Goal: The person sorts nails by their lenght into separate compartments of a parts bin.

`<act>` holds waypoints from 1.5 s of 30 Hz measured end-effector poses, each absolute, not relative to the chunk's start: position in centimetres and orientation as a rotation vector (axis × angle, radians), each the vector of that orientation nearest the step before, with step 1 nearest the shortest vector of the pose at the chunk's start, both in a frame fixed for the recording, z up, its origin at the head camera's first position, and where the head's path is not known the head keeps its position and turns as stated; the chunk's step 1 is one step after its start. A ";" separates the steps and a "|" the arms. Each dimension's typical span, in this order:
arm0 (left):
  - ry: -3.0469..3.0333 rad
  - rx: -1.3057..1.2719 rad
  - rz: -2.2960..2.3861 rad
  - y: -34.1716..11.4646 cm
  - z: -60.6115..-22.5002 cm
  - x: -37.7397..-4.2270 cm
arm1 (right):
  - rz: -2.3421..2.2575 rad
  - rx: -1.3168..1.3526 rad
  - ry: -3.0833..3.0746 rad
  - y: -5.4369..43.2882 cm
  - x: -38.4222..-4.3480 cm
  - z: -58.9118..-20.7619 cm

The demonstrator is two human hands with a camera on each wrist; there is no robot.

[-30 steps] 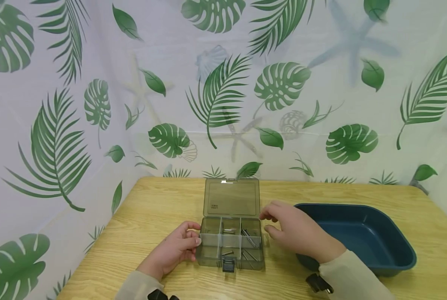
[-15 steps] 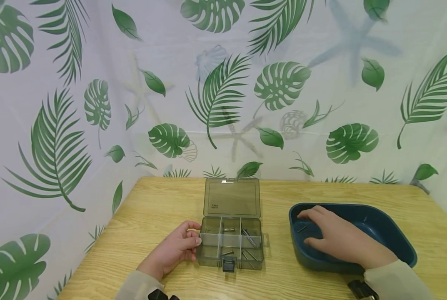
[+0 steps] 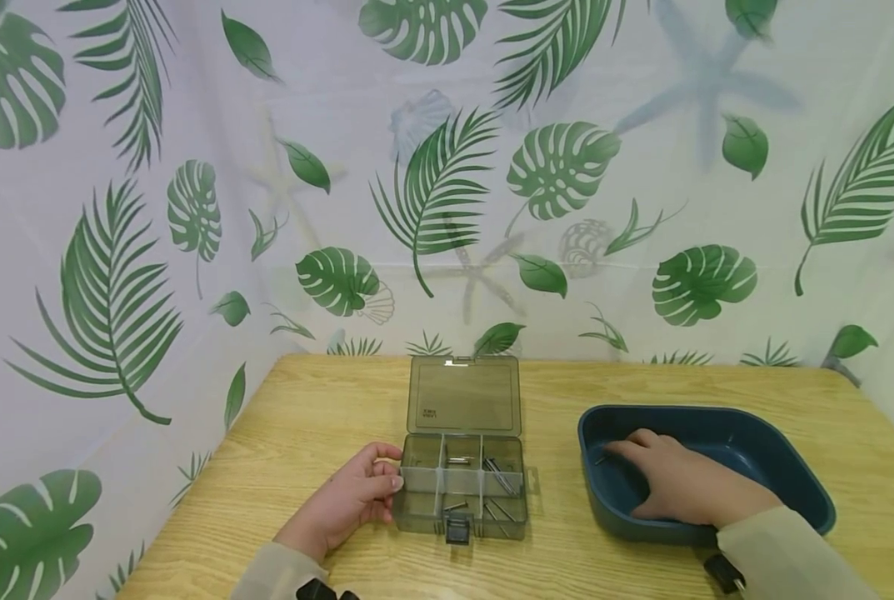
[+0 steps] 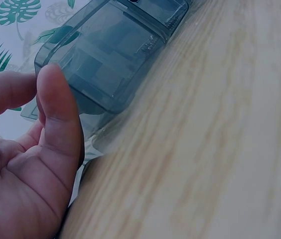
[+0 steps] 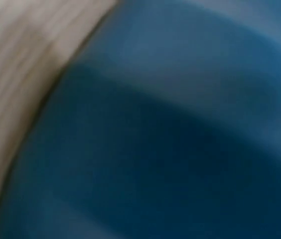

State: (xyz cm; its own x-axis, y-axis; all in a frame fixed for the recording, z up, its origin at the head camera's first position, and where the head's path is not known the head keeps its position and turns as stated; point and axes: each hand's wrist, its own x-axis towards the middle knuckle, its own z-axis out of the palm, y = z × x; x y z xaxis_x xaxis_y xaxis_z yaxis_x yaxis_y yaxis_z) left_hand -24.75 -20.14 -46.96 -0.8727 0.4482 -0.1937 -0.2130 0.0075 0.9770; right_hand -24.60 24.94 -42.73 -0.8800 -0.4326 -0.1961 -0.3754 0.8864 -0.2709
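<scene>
An organizer box of smoky clear plastic stands on the table with its lid raised. My left hand rests at its left side, thumb and fingertips right at the wall; the left wrist view has the thumb at the box's corner. Short metal rods like screws lie in its middle and right compartments. My right hand reaches down into a dark blue plastic basin, thumb and index finger spread. A small dark metal rod lies by the index fingertip.
Wood-grain table lies under everything. A white curtain with green leaf prints hangs behind and at the left. The right wrist view is blurred, filled by the basin's wall, and no hand shows there.
My right hand has moved from the right side of the box to above the basin, then lower into it. The left hand and the box have stayed in place.
</scene>
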 end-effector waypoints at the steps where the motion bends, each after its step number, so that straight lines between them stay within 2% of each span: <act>1: 1.836 0.241 1.914 -20.2 -46.9 -24.8 | -0.325 -0.622 2.813 24.9 -24.6 -42.8; 33: 1.823 0.236 1.920 -20.2 -47.0 -24.8 | -0.350 -0.671 2.855 23.7 -25.0 -43.8; 45: 1.825 0.242 1.929 -20.1 -47.1 -24.8 | -0.503 -0.615 2.936 23.5 -24.8 -42.4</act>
State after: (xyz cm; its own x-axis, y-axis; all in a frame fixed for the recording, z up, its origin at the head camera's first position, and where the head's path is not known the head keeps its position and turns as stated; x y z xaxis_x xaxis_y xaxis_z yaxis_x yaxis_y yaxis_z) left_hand -24.80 -20.11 -47.11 -0.8739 0.4478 -0.1890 -0.2135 -0.0042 0.9769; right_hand -24.82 23.49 -42.36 -0.9134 -0.4060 -0.0294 -0.3731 0.8638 -0.3386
